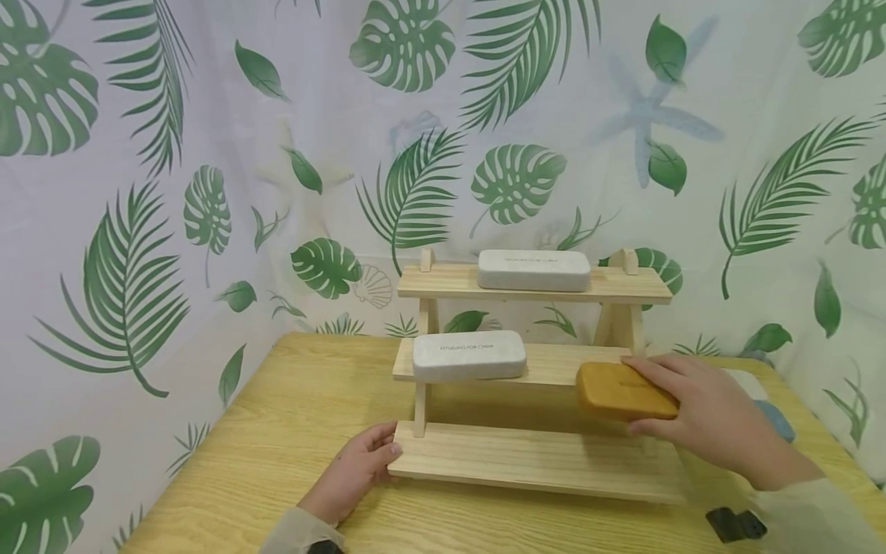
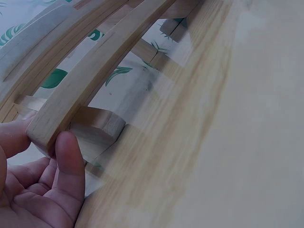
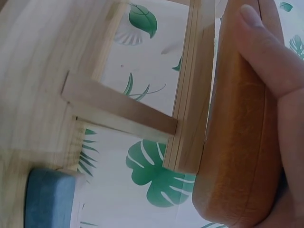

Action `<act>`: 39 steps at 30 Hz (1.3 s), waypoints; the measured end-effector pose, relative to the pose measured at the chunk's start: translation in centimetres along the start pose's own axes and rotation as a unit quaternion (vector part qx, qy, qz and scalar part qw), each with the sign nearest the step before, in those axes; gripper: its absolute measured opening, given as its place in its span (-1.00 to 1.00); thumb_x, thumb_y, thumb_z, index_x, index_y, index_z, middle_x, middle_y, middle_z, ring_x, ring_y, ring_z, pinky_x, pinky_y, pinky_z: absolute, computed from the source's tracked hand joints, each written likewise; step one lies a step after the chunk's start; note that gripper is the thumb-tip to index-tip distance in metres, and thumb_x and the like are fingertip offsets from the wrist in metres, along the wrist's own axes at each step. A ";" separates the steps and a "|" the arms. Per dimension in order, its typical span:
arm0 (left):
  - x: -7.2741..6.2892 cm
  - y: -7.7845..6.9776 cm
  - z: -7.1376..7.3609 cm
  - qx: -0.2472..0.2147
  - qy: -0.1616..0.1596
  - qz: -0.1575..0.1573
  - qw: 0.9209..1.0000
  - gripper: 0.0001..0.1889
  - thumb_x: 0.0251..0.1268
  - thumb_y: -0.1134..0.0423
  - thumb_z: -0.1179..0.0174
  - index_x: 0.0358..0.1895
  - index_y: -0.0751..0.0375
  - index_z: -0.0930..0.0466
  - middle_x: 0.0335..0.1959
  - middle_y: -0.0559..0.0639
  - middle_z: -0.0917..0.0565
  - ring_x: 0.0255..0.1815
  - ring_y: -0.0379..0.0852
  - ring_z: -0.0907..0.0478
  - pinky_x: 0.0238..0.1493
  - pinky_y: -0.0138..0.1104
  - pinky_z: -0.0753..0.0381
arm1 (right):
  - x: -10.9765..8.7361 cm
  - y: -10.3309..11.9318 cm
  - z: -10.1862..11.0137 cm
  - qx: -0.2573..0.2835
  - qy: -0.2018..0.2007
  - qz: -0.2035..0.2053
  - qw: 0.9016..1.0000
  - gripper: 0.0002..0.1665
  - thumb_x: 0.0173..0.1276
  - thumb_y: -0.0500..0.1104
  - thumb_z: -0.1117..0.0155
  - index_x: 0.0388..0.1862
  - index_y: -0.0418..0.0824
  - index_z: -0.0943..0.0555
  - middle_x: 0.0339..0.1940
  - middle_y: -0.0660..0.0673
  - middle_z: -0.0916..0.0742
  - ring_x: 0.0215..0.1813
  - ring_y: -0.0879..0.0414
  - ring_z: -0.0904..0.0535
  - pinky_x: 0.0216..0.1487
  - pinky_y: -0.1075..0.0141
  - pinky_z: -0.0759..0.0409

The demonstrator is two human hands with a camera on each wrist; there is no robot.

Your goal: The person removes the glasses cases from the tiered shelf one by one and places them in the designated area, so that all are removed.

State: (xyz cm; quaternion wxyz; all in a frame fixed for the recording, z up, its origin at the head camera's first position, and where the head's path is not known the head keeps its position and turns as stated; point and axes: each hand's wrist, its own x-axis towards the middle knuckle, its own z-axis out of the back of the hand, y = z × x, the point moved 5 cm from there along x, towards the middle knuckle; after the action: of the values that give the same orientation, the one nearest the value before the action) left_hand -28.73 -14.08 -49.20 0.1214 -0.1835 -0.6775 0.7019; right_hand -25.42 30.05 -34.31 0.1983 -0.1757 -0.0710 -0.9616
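My right hand [image 1: 723,419] grips a mustard-orange glasses case [image 1: 616,388], thumb on one side and fingers on the other. The case is at the right end of the middle board of a three-tier wooden rack [image 1: 533,462]; in the right wrist view the case [image 3: 242,128] lies close along the board's edge, and contact cannot be told. At the rack's lower left corner, my left hand [image 1: 354,468] pinches the end of the bottom board [image 2: 71,104]. One pale grey glasses case [image 1: 471,365] rests on the middle board, left side; another [image 1: 533,277] sits on the top board.
Behind my right hand, a blue case [image 1: 775,419] and a whitish one [image 1: 746,382] lie on the wooden table [image 1: 277,431], partly hidden. A leaf-print curtain [image 1: 228,115] hangs behind the table and along its sides.
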 end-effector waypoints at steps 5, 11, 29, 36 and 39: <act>0.0 0.0 0.0 -0.001 0.000 -0.002 1.000 -0.27 0.61 0.04 -0.07 0.57 0.44 -0.04 0.28 0.18 -0.50 0.13 -0.02 -0.55 -0.02 -0.18 -0.61 | -0.6 -0.5 0.0 0.000 -0.037 0.023 0.999 0.06 -0.01 0.50 -0.49 0.39 -0.01 -0.54 0.11 -0.15 -0.67 0.07 -0.18 -0.58 -0.03 -0.16 -0.54; 0.1 0.2 0.1 -0.004 0.003 -0.004 1.000 -0.27 0.60 0.05 -0.08 0.57 0.44 -0.05 0.28 0.19 -0.50 0.14 0.01 -0.56 0.00 -0.19 -0.62 | -1.6 -1.6 0.0 0.007 -0.072 0.047 0.996 0.03 -0.10 0.29 -0.68 0.38 0.01 -0.55 0.14 -0.16 -0.66 0.10 -0.22 -0.57 -0.03 -0.19 -0.50; 0.1 0.4 0.2 -0.006 0.003 0.001 1.000 -0.25 0.59 0.04 -0.10 0.57 0.45 -0.04 0.27 0.20 -0.50 0.13 0.02 -0.56 0.01 -0.20 -0.63 | -5.4 -4.6 -0.3 0.042 -0.079 0.034 0.995 0.12 -0.24 0.04 -0.79 0.41 -0.03 -0.52 0.24 -0.19 -0.55 0.18 -0.25 -0.39 0.02 -0.21 -0.32; 0.1 0.3 0.2 -0.006 0.001 0.002 1.000 -0.27 0.59 0.05 -0.09 0.57 0.42 -0.05 0.28 0.20 -0.48 0.14 0.02 -0.55 -0.01 -0.19 -0.63 | -6.7 -6.2 -0.7 0.021 -0.061 -0.009 0.998 0.13 -0.22 0.08 -0.78 0.40 -0.12 -0.50 0.25 -0.30 -0.52 0.17 -0.37 -0.35 0.01 -0.30 -0.30; 0.0 0.2 0.1 -0.008 0.001 0.002 1.000 -0.27 0.60 0.05 -0.09 0.58 0.42 -0.04 0.30 0.20 -0.47 0.14 0.01 -0.54 -0.01 -0.19 -0.62 | -7.4 -7.0 -1.1 0.012 -0.062 -0.014 0.998 0.13 -0.25 0.06 -0.79 0.37 -0.16 -0.52 0.22 -0.32 -0.53 0.16 -0.38 -0.36 0.02 -0.31 -0.32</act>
State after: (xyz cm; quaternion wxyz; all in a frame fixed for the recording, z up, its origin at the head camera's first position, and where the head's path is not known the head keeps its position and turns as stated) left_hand -28.75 -14.20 -49.40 0.1187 -0.1866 -0.6827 0.6964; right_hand -22.27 38.80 -38.50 0.1820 -0.2313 -0.0966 -0.9508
